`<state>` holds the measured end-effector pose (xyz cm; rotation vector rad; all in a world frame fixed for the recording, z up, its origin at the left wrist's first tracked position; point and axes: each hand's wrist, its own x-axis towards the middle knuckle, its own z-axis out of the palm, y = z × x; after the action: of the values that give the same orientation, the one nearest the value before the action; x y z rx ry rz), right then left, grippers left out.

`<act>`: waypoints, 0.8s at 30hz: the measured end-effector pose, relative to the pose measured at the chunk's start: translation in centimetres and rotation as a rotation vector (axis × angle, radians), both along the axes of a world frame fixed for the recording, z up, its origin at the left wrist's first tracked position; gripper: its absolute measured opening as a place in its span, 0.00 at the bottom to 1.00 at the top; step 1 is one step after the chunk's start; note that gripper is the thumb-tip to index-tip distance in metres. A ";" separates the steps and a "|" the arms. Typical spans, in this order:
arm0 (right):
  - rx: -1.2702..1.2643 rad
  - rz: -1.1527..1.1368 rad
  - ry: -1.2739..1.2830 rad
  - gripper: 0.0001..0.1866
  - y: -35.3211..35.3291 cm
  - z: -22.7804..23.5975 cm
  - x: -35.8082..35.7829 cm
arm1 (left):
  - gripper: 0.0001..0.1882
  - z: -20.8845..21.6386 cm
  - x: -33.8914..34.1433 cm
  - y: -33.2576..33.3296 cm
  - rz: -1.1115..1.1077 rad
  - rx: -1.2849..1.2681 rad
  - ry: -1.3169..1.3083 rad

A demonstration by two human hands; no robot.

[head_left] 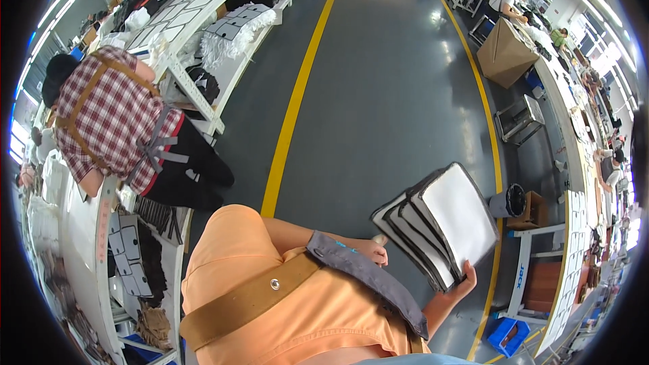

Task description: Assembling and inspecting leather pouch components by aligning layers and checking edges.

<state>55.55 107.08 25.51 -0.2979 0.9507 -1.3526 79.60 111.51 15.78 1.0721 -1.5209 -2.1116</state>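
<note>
A thick stack of flat rectangular panels (pixel 460 213), white-faced with dark edges, is tilted in front of me to the right. Gripping its lower edge is my right hand (pixel 464 281), fingers against the white top face. The panels fan apart a little on the stack's left side. My left hand (pixel 373 251) is beside the stack's lower left, apart from it, with its fingers curled. A small pale bit shows at those fingers, but I cannot make out what it is. A grey apron piece (pixel 365 274) and a brown strap (pixel 253 295) lie across my orange shirt.
A grey aisle floor (pixel 378 61) runs ahead between yellow lines. At left, a person in a checked shirt (pixel 118 108) leans over a white rack (pixel 203 105). Along the right are a metal stool (pixel 520 120), a bin (pixel 507 201), a cardboard box (pixel 506 54) and a blue crate (pixel 507 335).
</note>
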 end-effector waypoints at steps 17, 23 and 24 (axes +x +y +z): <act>0.097 0.453 0.220 0.19 -33.8 -1.4 2.6 | 0.20 4.9 -0.2 -34.3 0.739 0.011 0.324; 0.043 0.494 0.206 0.30 -43.1 -2.9 5.3 | 0.21 4.1 1.1 -44.6 0.714 0.072 0.414; 0.049 0.466 0.199 0.32 -45.1 -3.2 5.5 | 0.21 3.8 2.0 -45.8 0.646 0.094 0.411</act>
<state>61.02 62.00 22.33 -0.5863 1.0017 -0.8821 81.61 65.74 19.58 0.9180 -0.7558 -1.7960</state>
